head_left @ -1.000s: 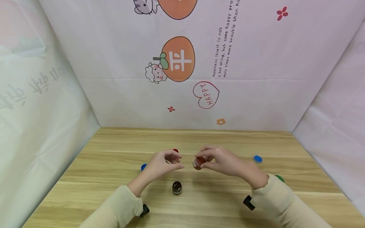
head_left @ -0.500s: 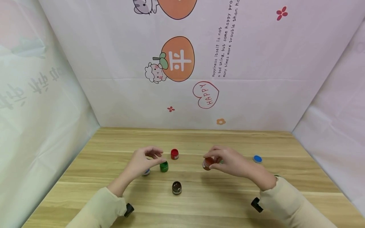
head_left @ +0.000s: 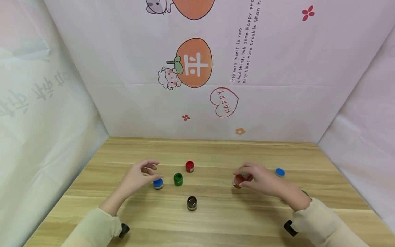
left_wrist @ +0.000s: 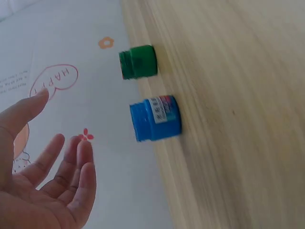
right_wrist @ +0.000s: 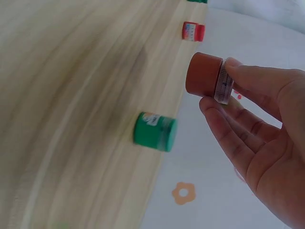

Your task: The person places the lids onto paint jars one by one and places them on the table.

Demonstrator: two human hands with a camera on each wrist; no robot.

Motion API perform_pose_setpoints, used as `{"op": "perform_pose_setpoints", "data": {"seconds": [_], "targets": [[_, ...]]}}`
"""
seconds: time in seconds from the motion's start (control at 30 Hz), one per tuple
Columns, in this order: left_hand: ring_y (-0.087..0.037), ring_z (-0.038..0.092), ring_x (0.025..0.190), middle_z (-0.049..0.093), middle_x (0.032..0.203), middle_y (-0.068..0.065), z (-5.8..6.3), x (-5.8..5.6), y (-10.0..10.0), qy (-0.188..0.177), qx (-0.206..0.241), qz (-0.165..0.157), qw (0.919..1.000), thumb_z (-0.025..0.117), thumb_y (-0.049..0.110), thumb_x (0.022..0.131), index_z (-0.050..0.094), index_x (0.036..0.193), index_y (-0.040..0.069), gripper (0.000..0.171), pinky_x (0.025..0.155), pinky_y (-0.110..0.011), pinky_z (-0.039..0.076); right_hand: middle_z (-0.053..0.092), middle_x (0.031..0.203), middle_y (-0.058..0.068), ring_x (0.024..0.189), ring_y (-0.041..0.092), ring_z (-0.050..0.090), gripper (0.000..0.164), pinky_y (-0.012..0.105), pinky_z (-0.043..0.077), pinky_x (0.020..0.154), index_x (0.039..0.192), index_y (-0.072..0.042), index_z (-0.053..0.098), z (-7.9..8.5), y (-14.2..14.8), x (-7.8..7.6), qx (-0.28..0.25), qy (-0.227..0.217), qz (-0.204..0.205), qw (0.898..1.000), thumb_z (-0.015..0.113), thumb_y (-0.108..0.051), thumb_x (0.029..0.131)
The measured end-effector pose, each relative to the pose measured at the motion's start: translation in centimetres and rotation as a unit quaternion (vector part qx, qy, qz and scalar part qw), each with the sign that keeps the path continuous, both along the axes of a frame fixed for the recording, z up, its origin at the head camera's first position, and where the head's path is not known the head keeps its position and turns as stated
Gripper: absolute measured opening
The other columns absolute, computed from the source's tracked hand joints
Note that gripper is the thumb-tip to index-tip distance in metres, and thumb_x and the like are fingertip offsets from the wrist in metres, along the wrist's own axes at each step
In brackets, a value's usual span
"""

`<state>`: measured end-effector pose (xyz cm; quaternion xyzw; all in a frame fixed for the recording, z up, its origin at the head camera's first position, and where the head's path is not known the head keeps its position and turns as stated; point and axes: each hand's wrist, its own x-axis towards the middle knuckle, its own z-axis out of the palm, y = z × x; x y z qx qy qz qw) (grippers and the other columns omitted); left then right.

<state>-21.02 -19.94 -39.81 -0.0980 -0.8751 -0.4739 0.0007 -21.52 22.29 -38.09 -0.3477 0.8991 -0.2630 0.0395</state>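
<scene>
My right hand (head_left: 259, 178) pinches a reddish-brown paint jar (right_wrist: 203, 75) by its clear cap, between thumb and fingertips. In the right wrist view the jar is tilted and held off the table. A capped green paint jar (right_wrist: 155, 132) stands close by, mostly hidden behind the hand in the head view. My left hand (head_left: 135, 176) hovers at the left with loosely bent fingers, holding nothing. Nearest to it is an uncapped blue paint jar (head_left: 158, 184); the left wrist view shows the fingers apart from this jar. An uncapped green paint jar (head_left: 178, 179) sits just right of it.
An uncapped red paint jar (head_left: 189, 166) stands farther back, and a dark brown one (head_left: 192, 203) nearer the front. A blue lid (head_left: 279, 172) lies right of the right hand. Something green (head_left: 304, 192) shows behind the right wrist. White printed sheets (head_left: 139, 113) enclose the wooden table (head_left: 213, 223).
My right hand has carried the reddish-brown jar to the right. My left hand has drawn away to the left, uncovering the red, green and blue jars.
</scene>
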Motion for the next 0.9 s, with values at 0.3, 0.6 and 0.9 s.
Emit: {"op": "perform_pose_setpoints", "data": {"seconds": [0.3,0.6,0.9], "targets": [[-0.024,0.056,0.095,0.057,0.111,-0.012,-1.1,-0.8,-0.9,-0.024,-0.068,-0.003,0.9974,0.080,0.031,0.072,0.054,0.127,0.009,0.064,0.075,-0.037,0.049,0.055,0.099,-0.003,0.081,0.007,0.057,0.032,0.021,0.049,0.065,0.115,-0.010,0.066,-1.3,1.0,-0.1,0.040,-0.002,-0.020,0.999,0.070,-0.017,0.084],[-0.021,0.058,0.091,0.055,0.107,-0.010,-1.8,-1.2,-0.4,-0.076,-0.094,-0.020,0.9925,0.086,0.017,0.064,0.053,0.126,0.003,0.072,0.073,-0.037,0.049,0.055,0.097,-0.003,0.073,0.003,0.052,0.031,0.021,0.046,0.060,0.112,-0.011,0.067,-2.3,1.4,-0.5,0.063,0.003,-0.025,0.998,0.073,-0.019,0.082],[-0.019,0.057,0.088,0.057,0.100,-0.006,-2.3,-1.3,0.7,-0.095,-0.127,-0.025,0.9871,0.088,0.013,0.060,0.057,0.119,0.001,0.067,0.078,-0.039,0.048,0.055,0.095,-0.004,0.075,0.005,0.053,0.030,0.022,0.047,0.062,0.111,-0.010,0.067,-2.8,1.4,-0.9,0.062,-0.012,-0.013,0.998,0.072,-0.019,0.082]]}}
